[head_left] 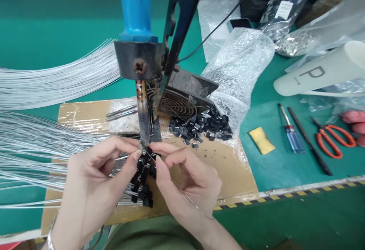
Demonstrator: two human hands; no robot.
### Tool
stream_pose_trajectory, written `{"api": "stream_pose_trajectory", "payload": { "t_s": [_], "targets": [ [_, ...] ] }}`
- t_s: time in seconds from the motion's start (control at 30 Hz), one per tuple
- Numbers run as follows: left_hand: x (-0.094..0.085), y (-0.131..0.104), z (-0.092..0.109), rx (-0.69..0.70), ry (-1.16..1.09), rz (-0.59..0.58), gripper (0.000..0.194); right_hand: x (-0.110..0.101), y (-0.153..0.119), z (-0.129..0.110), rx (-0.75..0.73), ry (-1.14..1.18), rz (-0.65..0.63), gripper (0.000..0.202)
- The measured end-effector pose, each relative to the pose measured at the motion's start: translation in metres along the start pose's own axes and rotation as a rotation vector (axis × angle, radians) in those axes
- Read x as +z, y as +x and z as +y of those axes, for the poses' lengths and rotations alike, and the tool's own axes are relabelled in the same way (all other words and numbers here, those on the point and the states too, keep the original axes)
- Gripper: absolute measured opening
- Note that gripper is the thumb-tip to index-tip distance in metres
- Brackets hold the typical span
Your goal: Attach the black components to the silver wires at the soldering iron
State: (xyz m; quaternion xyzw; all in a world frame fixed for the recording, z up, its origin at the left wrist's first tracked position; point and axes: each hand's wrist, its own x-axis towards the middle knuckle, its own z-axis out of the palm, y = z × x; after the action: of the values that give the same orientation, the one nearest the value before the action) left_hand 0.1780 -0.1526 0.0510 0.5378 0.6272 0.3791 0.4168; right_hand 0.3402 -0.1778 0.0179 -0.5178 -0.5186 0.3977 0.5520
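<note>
A soldering iron (144,118) with a blue handle (135,8) points straight down in a black clamp (138,60). My left hand (99,177) is closed in a pinch on a thin white wire (122,158), its fingertips right by the iron's tip. On the other side of the tip, my right hand (189,174) pinches a thin strand of solder wire (195,205), which trails across the palm toward the wrist. Just below the tip, several small black connectors (142,189) lie bunched at the wire ends. What exactly meets the tip is too small to tell.
A cooling fan (182,99) stands behind the iron, beside a pile of loose black connectors (199,126) on cardboard (228,174). Bundles of white wires (57,84) spread left. At right lie a yellow sponge (261,140), a screwdriver (292,132), orange-handled cutters (332,139) and a white cup (316,71).
</note>
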Motion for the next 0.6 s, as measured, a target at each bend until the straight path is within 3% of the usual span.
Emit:
{"api": "stream_pose_trajectory", "payload": {
  "t_s": [0.6],
  "targets": [
    [0.0005,-0.0038,-0.003,0.045,0.021,0.033,0.008,0.0033,0.0005,-0.0058,-0.064,-0.122,0.034,0.021]
  ]
}}
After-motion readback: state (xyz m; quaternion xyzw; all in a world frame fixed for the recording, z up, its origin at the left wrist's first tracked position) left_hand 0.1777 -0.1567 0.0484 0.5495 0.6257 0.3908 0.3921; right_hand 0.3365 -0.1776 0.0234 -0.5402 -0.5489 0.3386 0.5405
